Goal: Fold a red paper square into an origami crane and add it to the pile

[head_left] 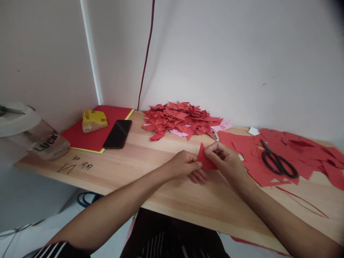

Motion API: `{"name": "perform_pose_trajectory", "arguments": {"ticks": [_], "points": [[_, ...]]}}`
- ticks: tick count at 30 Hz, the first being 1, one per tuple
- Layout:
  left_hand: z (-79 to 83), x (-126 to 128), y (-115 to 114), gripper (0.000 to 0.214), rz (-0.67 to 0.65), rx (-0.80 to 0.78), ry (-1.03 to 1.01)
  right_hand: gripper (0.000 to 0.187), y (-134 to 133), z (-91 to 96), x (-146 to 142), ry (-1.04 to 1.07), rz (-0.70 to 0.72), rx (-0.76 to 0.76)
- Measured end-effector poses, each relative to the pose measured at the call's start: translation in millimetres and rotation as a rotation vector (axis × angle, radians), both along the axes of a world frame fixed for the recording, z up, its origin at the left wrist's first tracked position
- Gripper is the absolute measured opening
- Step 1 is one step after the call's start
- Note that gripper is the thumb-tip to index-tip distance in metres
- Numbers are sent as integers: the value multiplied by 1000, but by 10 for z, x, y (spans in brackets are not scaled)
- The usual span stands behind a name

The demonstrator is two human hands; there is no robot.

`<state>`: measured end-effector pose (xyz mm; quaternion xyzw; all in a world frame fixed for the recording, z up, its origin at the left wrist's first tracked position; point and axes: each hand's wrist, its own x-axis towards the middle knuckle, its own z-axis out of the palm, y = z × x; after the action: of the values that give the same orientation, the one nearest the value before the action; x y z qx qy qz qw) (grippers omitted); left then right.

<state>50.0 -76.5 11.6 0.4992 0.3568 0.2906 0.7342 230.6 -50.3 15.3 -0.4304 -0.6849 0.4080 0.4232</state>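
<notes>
Between my two hands, over the front part of the wooden desk, is a small piece of red paper (206, 162) with a pointed top corner. My left hand (189, 165) pinches its left side between thumb and fingers. On the other side, my right hand (224, 157) grips the paper's upper right part with thumb and forefinger. Behind my hands lies a heap of folded red paper pieces (180, 116), a few pink ones among them. To the right, black-handled scissors (278, 163) rest on loose red paper sheets (255, 154).
A black phone (118, 133) and a yellow packet (94, 121) lie on or by red and yellow sheets (77, 134). A clear lidded jar (40, 139) marked LUCKY stands far left. Thin red strips (303, 200) lie on the desk (129, 175) at right. A cord (146, 53) hangs along the wall.
</notes>
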Motion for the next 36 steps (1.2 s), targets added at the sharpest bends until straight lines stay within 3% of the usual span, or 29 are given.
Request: {"name": "perform_pose_trajectory", "arguments": {"ticks": [13, 19, 28, 36], "points": [[-1, 39, -2, 31, 63, 25, 10, 26, -16, 87, -19, -31, -30, 4], [-27, -5, 46, 30, 188, 107, -18, 38, -4, 146, 17, -148, 26, 41], [16, -25, 60, 18, 276, 101, -35, 34, 90, -3, 49, -186, 95, -94], [44, -11, 67, 11, 352, 99, -15, 40, 39, 94, 1, -100, 28, -190]]}}
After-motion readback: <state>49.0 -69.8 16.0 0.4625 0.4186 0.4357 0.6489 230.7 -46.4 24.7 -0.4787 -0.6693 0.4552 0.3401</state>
